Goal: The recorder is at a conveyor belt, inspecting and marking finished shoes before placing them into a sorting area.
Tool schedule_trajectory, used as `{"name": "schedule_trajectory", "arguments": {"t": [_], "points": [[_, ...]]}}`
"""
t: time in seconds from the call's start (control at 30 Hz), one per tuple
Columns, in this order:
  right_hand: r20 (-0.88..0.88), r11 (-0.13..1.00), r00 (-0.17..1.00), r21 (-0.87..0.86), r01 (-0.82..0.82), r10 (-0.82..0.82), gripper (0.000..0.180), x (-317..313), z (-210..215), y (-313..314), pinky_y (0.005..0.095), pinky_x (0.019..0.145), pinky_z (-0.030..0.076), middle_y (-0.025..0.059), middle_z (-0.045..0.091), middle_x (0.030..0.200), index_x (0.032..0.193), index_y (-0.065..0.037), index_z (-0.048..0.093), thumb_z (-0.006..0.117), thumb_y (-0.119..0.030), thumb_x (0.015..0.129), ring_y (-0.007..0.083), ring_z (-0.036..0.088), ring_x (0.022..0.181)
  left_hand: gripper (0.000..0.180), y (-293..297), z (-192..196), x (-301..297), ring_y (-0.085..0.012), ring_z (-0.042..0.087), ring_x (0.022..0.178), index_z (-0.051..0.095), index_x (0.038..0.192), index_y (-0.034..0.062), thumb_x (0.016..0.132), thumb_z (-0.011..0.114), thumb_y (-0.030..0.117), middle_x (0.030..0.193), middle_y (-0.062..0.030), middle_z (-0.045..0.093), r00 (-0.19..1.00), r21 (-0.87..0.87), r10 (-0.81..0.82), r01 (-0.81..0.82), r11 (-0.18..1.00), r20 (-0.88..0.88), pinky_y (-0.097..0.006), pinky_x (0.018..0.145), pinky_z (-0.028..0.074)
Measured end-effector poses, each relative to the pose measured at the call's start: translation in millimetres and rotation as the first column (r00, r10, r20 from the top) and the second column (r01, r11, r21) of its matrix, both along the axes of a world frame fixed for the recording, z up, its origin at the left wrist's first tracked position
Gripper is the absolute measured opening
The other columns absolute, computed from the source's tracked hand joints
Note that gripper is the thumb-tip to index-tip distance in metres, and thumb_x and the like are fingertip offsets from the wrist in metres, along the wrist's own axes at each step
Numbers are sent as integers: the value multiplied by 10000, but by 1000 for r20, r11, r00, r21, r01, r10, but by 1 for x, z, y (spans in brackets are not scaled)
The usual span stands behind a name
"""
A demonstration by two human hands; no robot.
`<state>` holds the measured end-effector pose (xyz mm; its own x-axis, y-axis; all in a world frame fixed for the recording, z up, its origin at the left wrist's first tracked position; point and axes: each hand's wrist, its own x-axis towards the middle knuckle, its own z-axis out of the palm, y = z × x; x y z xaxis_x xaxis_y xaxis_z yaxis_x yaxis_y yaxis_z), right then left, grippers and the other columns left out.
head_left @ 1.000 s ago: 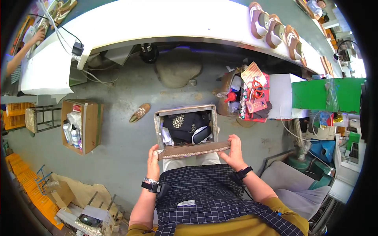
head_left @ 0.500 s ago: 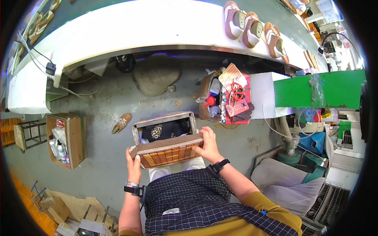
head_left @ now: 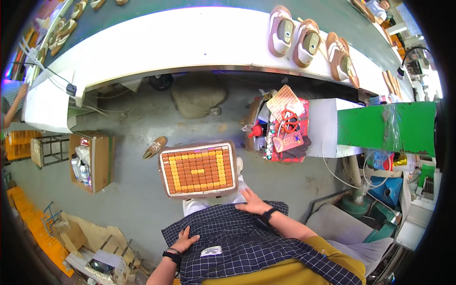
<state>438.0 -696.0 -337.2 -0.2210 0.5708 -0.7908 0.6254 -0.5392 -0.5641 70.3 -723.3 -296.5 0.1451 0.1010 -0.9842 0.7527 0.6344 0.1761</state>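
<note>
A box-shaped stool stands on the floor before me. Its top is down, covered with brown and yellow wooden beads in a square pattern with a white braided edge. Whatever lies inside is hidden. My left hand rests against the dark checked apron, fingers apart. My right hand lies at the apron's upper edge near the stool's near right corner, fingers stretched out and nothing seen in it. A single brown shoe lies on the floor just left of the stool.
A white-edged bench curves across the front, bearing several brown-and-white shoes. Under it sits a box of odds and ends with red-handled scissors. A cardboard box of bottles stands left. At the left edge, another person's arm shows.
The stool's beaded top has come down, covering the dark cloth items inside. Both hands have let go of it and moved back to the apron. The view has shifted slightly.
</note>
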Motion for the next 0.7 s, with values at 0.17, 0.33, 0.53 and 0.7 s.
{"name": "schedule_trajectory", "arguments": {"t": [0.17, 0.33, 0.53, 0.7], "points": [[31, 912, 937, -242, -331, 349, 791, 25, 41, -52, 489, 1106, 168, 237, 172, 1467, 1425, -161, 296, 508, -604, 804, 459, 146, 1352, 1089, 13, 45, 24, -305, 96, 1403, -57, 1460, 79, 770, 549, 664, 1500, -233, 95, 980, -146, 193, -186, 972, 37, -374, 1120, 144], [-42, 965, 996, -249, -81, 73, 766, 24, 49, -83, 473, 1112, 164, 238, 150, 1476, 1426, -162, 301, 463, -610, 826, 439, 161, 1357, 1133, 53, 70, 31, -280, 137, 1397, -94, 1442, 26, 766, 528, 690, 1497, -229, 109, 982, -160, -130, 151, 976, 135, -346, 1116, 157], [-7, 936, 972, -271, 225, -235, 762, -45, 64, -138, 430, 1120, 166, 238, 111, 1486, 1437, -129, 261, 413, -599, 857, 380, 140, 1381, 1174, 55, 18, -58, -228, 45, 1404, -113, 1433, 5, 753, 564, 681, 1516, -175, 30, 942, -306, 65, 41, 951, 329, -339, 1121, 129], [-1, 892, 928, -273, 359, -373, 761, -104, 72, -184, 438, 1119, 162, 238, 88, 1490, 1447, -105, 223, 374, -588, 879, 371, 114, 1388, 1155, 83, 76, -48, -241, 220, 1362, -102, 1460, 121, 727, 579, 698, 1521, -120, 92, 945, -260, -234, 291, 921, 230, -404, 1073, 244]]}}
